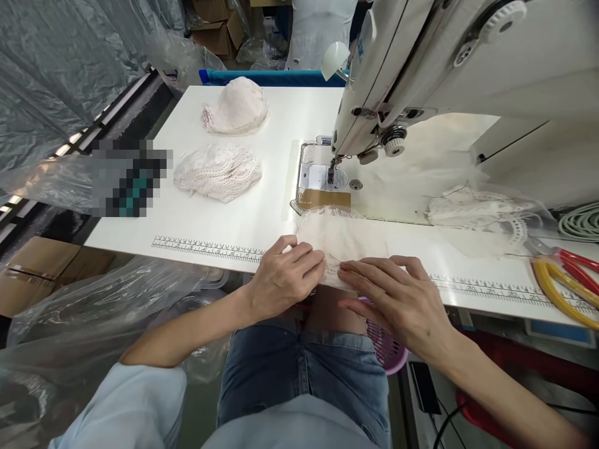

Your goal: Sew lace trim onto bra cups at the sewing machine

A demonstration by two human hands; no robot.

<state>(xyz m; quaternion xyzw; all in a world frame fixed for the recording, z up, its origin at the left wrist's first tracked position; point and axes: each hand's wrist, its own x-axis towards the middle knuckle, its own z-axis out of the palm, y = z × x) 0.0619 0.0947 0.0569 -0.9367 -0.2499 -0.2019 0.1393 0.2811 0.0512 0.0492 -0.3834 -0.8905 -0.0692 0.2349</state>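
Observation:
A pale cream piece of lace-edged fabric [344, 237] lies at the table's front edge, just below the needle plate of the sewing machine [369, 93]. My left hand [290, 268] is closed, its bent fingers pinching the fabric's near left edge. On the right, my right hand [393, 290] has its long fingers over the near edge and its thumb lower down, gripping the cloth. The fingertips of both hands are close together. Between the presser foot [331, 174] and my hands, the fabric's far lace edge reaches a brown guide plate [324, 199].
Two piles of cream lace pieces, a folded stack [218, 171] and a rounded one [238, 106], sit on the left. More lace [472, 212] lies right, near yellow-handled scissors [552, 280]. Ruler markings [208, 248] run along the front edge. A purple basket [388, 349] stands below.

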